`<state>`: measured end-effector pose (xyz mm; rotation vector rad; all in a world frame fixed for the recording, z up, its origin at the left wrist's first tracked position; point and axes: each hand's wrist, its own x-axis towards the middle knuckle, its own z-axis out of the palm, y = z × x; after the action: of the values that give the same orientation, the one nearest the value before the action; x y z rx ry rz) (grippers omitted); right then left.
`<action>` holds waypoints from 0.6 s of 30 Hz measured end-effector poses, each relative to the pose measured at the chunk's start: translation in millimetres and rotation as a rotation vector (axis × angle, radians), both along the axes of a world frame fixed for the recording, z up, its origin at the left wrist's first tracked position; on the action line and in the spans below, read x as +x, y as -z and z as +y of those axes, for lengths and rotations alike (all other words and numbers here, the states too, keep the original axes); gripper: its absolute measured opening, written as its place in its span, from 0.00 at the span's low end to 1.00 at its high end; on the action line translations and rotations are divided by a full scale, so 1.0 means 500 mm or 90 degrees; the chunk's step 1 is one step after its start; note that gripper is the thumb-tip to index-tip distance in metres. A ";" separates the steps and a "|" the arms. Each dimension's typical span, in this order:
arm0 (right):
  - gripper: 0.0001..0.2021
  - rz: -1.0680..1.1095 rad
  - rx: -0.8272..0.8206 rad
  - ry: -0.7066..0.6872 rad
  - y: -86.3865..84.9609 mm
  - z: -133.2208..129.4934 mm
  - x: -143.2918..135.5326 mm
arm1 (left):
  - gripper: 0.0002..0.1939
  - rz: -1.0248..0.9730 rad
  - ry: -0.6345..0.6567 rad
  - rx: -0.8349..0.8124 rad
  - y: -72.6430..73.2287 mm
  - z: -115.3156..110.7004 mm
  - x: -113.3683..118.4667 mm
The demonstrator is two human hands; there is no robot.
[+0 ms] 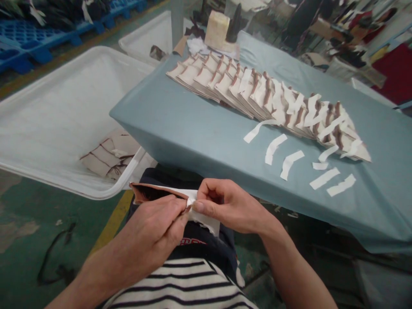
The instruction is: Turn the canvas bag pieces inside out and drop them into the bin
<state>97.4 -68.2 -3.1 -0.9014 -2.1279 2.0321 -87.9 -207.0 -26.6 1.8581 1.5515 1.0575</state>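
A white fabric piece with brown trim point(206, 221) hangs over my lap, its brown upper edge gaping around a dark inside. My left hand point(157, 223) is closed on that edge, thumb and fingers pinched together. Right against it, my right hand point(222, 204) pinches a small white strip point(191, 201) at the end of the brown trim. My fingers partly cover the strip, so its full length is hidden. The two hands nearly touch, just in front of the table edge.
A blue-covered table point(193, 124) carries a long overlapping row of white pieces with brown trim point(231, 86). Loose white strips point(291, 163) lie before and over them. To the left, a white bin point(80, 86) holds similar tied pieces point(107, 156). A yellowish block point(216, 28) stands at the back.
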 end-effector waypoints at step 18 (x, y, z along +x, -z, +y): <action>0.31 0.235 -0.152 -0.063 0.117 -0.034 -0.048 | 0.14 -0.210 0.016 -0.178 0.016 0.048 -0.020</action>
<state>73.3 -85.0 -61.6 -0.4000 -1.7955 2.3190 -97.7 -182.9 -34.5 1.4317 1.3969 1.0159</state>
